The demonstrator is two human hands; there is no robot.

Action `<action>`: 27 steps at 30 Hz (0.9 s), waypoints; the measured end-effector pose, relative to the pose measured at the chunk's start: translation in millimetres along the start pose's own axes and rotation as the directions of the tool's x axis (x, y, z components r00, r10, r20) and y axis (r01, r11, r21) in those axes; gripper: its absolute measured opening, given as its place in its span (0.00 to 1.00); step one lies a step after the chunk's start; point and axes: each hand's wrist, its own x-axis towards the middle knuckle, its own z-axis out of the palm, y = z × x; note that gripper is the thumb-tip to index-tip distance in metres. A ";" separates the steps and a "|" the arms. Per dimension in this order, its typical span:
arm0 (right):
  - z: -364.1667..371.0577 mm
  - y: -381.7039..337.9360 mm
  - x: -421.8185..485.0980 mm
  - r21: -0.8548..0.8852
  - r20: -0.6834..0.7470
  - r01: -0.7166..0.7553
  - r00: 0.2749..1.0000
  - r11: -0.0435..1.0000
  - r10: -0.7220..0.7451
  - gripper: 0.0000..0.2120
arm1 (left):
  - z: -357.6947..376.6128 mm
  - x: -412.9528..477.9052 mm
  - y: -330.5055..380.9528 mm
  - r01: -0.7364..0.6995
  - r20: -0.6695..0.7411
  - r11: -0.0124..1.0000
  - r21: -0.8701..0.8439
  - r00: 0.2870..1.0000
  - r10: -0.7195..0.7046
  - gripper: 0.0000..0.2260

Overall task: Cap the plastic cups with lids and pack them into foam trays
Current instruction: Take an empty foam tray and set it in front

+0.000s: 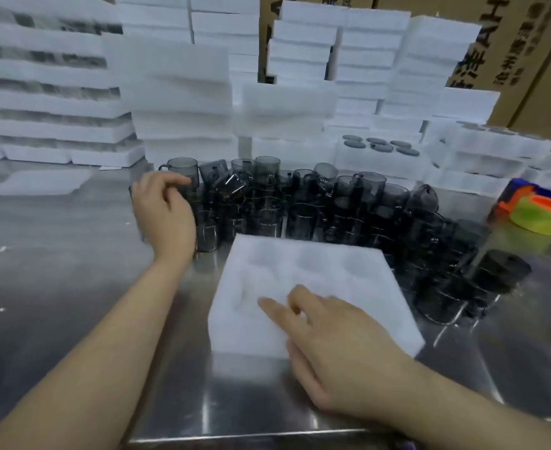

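Steel table (56, 254) is crowded: smoky cups (300, 216) jammed together at 12 o'clock from the empty foam tray (316, 271). My right hand (339, 345) rests loose-fingered on the tray, and my left hand (163, 212) at 10 o'clock is half-open and empty. If I grab carelessly, I reckon the leaning ones topple.

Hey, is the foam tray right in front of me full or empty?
Empty: the foam tray shows only bare white hollows, with nothing sitting inside them.

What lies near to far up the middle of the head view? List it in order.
Nearest first: right hand → empty foam tray → dark see-through cups → stacks of white foam trays → cardboard boxes at the back.
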 end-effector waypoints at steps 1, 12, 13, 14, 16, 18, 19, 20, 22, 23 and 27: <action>3.7 4.8 6.7 -0.026 -0.021 0.004 1.000 1.000 -0.004 0.27 | -2.4 1.9 -0.6 0.061 -0.007 0.998 -0.026 0.998 -0.061 0.16; -27.7 111.9 85.5 0.494 -0.395 -0.308 0.754 0.813 0.525 0.15 | 8.7 -11.8 28.2 0.131 0.448 0.973 -0.190 0.894 -0.033 0.16; -24.7 125.7 91.5 0.469 -0.346 -0.455 0.693 0.757 0.632 0.15 | 10.4 -14.4 29.5 0.142 0.492 0.966 -0.217 0.870 -0.018 0.17; -18.7 136.2 94.9 0.428 -0.286 -0.581 0.640 0.692 0.713 0.15 | 11.6 -16.5 29.4 0.161 0.524 0.958 -0.239 0.851 -0.012 0.17; -4.1 145.2 96.7 0.302 -0.189 -0.710 0.610 0.636 0.770 0.13 | 14.5 -18.7 28.4 0.196 0.564 0.949 -0.248 0.826 -0.023 0.17; 6.6 144.1 97.0 0.197 -0.159 -0.726 0.640 0.659 0.752 0.12 | 18.1 -20.6 25.1 0.222 0.587 0.946 -0.237 0.809 -0.043 0.17; 9.1 143.8 96.3 0.192 -0.160 -0.719 0.649 0.668 0.744 0.11 | 19.4 -21.7 23.8 0.234 0.590 0.942 -0.239 0.806 -0.051 0.17; 9.8 144.6 95.5 0.201 -0.163 -0.715 0.650 0.670 0.742 0.11 | 20.5 -22.6 22.9 0.245 0.590 0.938 -0.245 0.806 -0.057 0.17; 9.1 147.4 93.9 0.215 -0.174 -0.718 0.639 0.662 0.749 0.11 | 21.6 -23.4 21.0 0.252 0.587 0.936 -0.244 0.807 -0.065 0.17; 9.3 149.6 92.7 0.219 -0.175 -0.722 0.633 0.656 0.755 0.11 | 21.9 -23.5 19.5 0.245 0.587 0.941 -0.234 0.807 -0.063 0.17; 12.5 153.4 90.2 0.252 -0.185 -0.709 0.633 0.658 0.752 0.08 | 22.5 -24.1 16.6 0.200 0.608 0.963 -0.183 0.792 -0.050 0.18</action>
